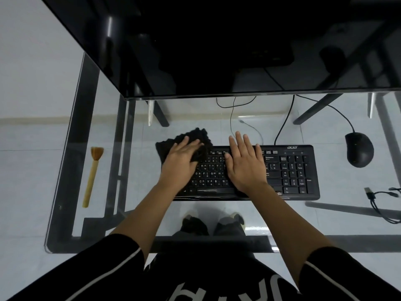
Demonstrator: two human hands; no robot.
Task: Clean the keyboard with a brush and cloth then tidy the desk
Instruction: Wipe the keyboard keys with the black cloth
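Forearms point(138, 213) reach in from the bottom, looks like the wiping step: left hand point(183, 158) presses the black cloth point(186, 135) flat-fingered on the top-left corner of the keyboard point(290, 170), right hand point(245, 164) lies flat mid-keys, fingers straight, gripping nothing. Brush point(92, 177) sits off left on the glass desk point(282, 216), so next I'd drag the cloth rightward once the right hand clears. Keys under both palms are hidden.

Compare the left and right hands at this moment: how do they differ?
The left hand presses the black cloth onto the keyboard's far left corner; the right hand lies on bare keys. Left fingers angle rightward, right fingers point straight ahead. Both rest flat on the keyboard.
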